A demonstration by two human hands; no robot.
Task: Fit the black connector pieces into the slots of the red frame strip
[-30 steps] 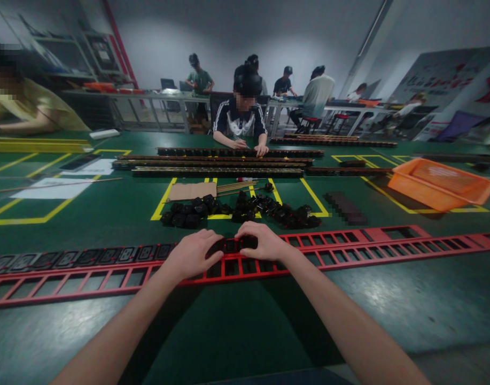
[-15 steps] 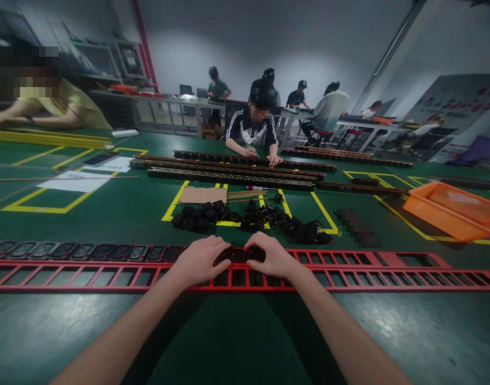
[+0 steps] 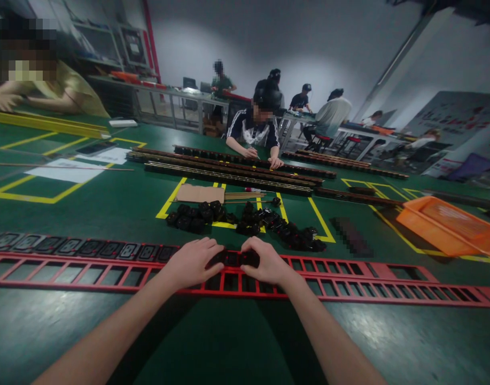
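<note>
A long red slotted frame (image 3: pixel 120 284) lies across the green table in front of me. Black socket modules (image 3: pixel 98 248) fill the left part of its far row. Over the middle of that row, my left hand (image 3: pixel 194 263) curls thumb and fingers around a black module (image 3: pixel 215 259). Close beside it, my right hand (image 3: pixel 264 262) pinches another dark piece (image 3: pixel 250 259) in the same row. Between the two hands sits a small black module (image 3: pixel 231 259) in the frame. My fingers partly hide the pieces they grip.
Loose black modules (image 3: pixel 191 216) lie in heaps beyond the frame, near a piece of cardboard (image 3: pixel 200 193). An orange bin (image 3: pixel 449 224) stands at the right. Long dark strips (image 3: pixel 228 174) cross the table farther back, where a co-worker (image 3: pixel 255 131) sits. Another person (image 3: pixel 74 88) leans in at left.
The view has tilted slightly, so the frame's left end appears higher and its right end lower. Both hands keep their grip at the same part of the frame.
</note>
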